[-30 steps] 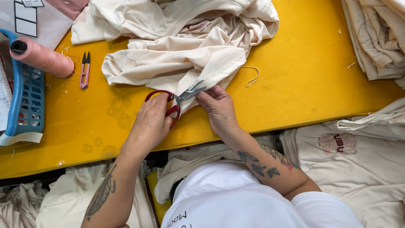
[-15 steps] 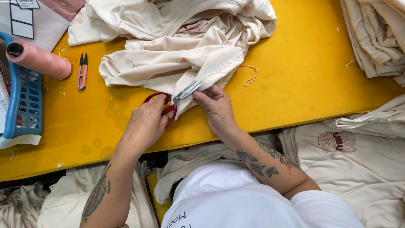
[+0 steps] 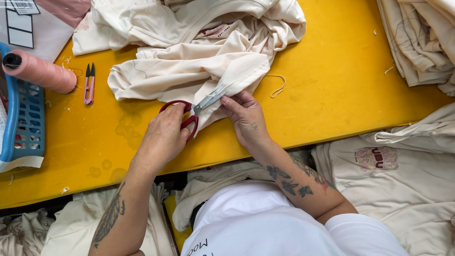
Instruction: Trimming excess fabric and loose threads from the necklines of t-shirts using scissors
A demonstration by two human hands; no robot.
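The fingers of the left hand [image 3: 163, 137] pass through the red handles of the scissors [image 3: 194, 111] and clamp on them, near the middle of the frame. The grey blades point up and to the right and lie along the folded edge of the cream garment [image 3: 189, 66]. The fingers of the right hand [image 3: 246, 118] lie together and press flat on this same edge, just beside the blades, so they hold the cloth down on the tabletop [image 3: 332, 85].

The garment is spread in a heap over the upper middle of the yellow tabletop. A loose thread [image 3: 277, 85] lies on the bare surface just right of it. At the upper left a small pink snipper [image 3: 88, 84] lies near a pink thread cone [image 3: 40, 72], and the cone rests on the rim of a blue basket [image 3: 26, 118] at the left edge. More cream clothes are piled at the upper right [image 3: 417, 42] and at the lower right [image 3: 403, 180] of the frame.
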